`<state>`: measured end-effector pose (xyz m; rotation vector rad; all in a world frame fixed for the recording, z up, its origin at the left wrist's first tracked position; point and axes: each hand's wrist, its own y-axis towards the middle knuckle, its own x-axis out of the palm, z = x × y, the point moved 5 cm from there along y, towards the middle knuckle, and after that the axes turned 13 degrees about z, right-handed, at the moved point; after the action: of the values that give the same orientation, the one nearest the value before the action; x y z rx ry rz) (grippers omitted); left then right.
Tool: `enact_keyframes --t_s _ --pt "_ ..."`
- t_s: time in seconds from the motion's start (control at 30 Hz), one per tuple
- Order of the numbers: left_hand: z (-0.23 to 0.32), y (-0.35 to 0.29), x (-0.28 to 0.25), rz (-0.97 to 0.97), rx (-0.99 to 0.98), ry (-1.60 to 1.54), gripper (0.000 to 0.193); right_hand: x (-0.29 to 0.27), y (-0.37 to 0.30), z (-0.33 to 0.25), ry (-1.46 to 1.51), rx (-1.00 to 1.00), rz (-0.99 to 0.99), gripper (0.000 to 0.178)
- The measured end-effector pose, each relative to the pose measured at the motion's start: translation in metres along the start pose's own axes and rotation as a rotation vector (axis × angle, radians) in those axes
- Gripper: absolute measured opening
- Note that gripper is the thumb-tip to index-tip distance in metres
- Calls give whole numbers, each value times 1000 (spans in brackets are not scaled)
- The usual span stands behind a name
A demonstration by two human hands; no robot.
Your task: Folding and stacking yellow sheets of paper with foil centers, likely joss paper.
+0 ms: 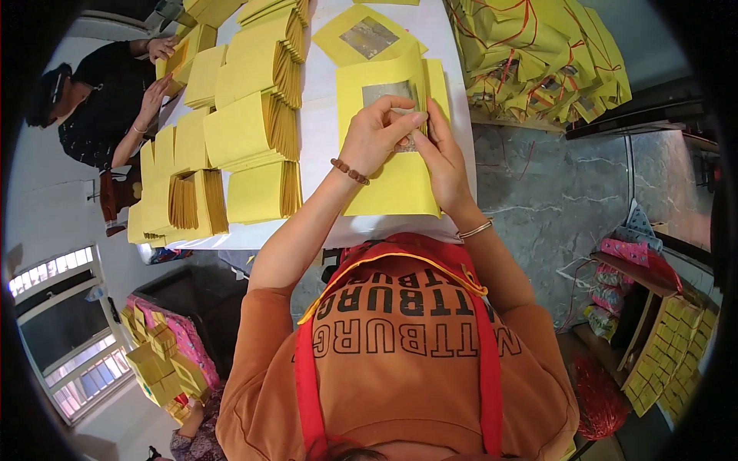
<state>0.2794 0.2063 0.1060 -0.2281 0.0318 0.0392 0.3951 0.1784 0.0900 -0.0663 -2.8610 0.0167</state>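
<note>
In front of me on the white table lies a stack of yellow paper sheets (384, 192) with a silvery square patch in the middle. The right part of the top paper is lifted and curls upright. My left hand (377, 132), with a brown bead bracelet at the wrist, rests over the patch, its thumb and fingers pinched at the lifted fold. On the fold's right side is my right hand (446, 161), a bangle on its wrist, gripping the paper between thumb and fingers. Beyond them lies another silver-patched yellow sheet (330, 38).
Folded yellow paper bundles (246, 131) fill the table's left side. A co-worker in black (108, 100) handles bundles at the far left. Yellow papers with red strings (538, 54) are piled at the far right. More bundles (157, 361) sit lower left, near another person's arm.
</note>
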Motion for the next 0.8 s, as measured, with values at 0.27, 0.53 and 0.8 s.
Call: enact_keyframes --t_s 0.27,0.53,0.8 --pt "-1 -5 -3 35 -38 -87 24 -1 -1 -3 68 46 -5 65" --pt "-8 -6 -10 120 -51 -119 14 -1 -1 -4 59 31 -4 64" --pt "-3 -13 -8 284 336 4 21 1 -3 -2 112 76 -33 64"
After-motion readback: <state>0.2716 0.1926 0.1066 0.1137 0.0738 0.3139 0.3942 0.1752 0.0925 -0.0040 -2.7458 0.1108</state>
